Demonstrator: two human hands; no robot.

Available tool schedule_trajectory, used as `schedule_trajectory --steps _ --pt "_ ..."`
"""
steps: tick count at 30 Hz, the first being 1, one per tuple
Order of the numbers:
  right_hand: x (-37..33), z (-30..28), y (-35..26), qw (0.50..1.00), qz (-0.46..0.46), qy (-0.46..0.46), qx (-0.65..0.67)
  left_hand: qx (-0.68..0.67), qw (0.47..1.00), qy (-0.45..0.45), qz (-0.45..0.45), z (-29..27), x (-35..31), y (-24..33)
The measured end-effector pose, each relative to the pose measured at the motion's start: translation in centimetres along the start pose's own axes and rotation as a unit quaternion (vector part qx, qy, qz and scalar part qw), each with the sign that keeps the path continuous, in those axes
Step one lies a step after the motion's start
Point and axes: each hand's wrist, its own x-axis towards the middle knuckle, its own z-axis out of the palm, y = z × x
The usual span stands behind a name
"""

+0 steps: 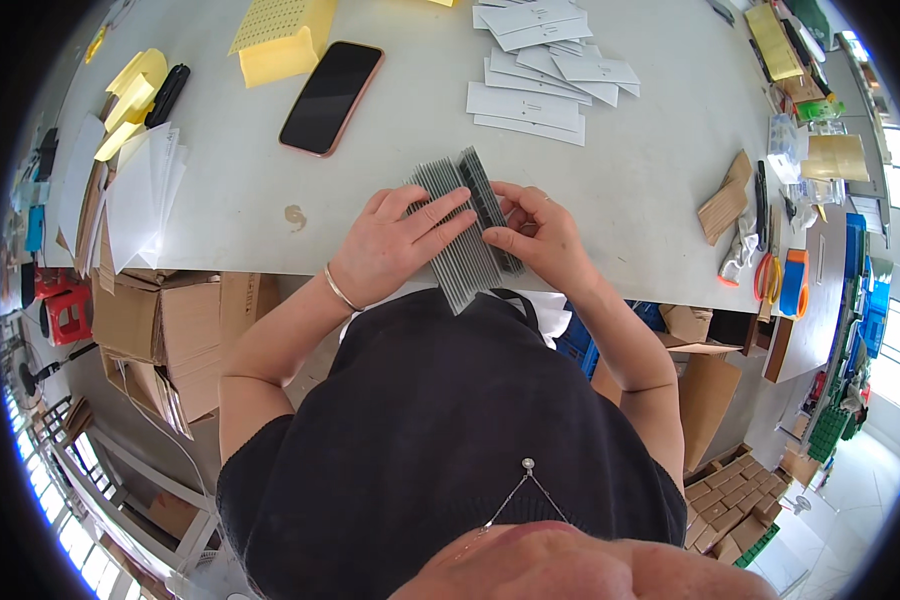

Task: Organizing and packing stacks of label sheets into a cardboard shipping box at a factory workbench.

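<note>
At the table's near edge, in front of my dark top, I hold a grey finned block [455, 265]. It is a row of thin parallel strips, and a darker slotted strip [482, 195] runs along its right side. My left hand [395, 240] lies across the fins from the left, its fingers pressed over the top. On the other side, my right hand [540, 235] pinches the dark strip between thumb and fingers. Whether the strip is joined to the fins I cannot tell. Part of the block is hidden under both hands.
Past the hands lie a black-screened phone [332, 98] and a loose pile of white cards [525, 105]. Yellow sheets [280, 40] and white papers [145, 205] sit to the left. Scissors [767, 278] and an orange-and-blue roll [794, 284] lie at the right. Cardboard boxes [195, 320] stand below the table.
</note>
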Motion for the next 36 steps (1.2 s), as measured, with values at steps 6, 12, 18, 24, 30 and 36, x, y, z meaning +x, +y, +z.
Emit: schedule_trajectory --steps 6,12,18,24,30,36 --pt "-0.1 0.3 -0.5 0.999 -0.008 0.019 0.028 -0.001 1.000 0.010 -0.014 -0.1 -0.1 0.3" --pt "0.1 0.2 -1.0 0.972 -0.132 0.005 -0.196 -0.018 0.998 0.032 -0.054 0.5 -0.3 1.1" --pt "0.0 0.7 -2.3 0.965 -0.066 0.013 -0.254 -0.058 0.994 0.067 -0.066 1.3 -0.9 1.2" --pt "0.0 0.7 -2.1 0.965 -0.088 0.022 -0.248 -0.061 0.992 0.080 -0.071 1.2 -0.9 1.3" --pt "0.0 0.6 -2.2 0.966 -0.092 0.023 -0.240 -0.070 0.991 0.090 -0.074 1.2 -0.9 1.3" --pt "0.0 0.6 -2.0 0.966 -0.098 0.026 -0.239 -0.069 0.990 0.094 -0.075 1.3 -0.9 1.4"
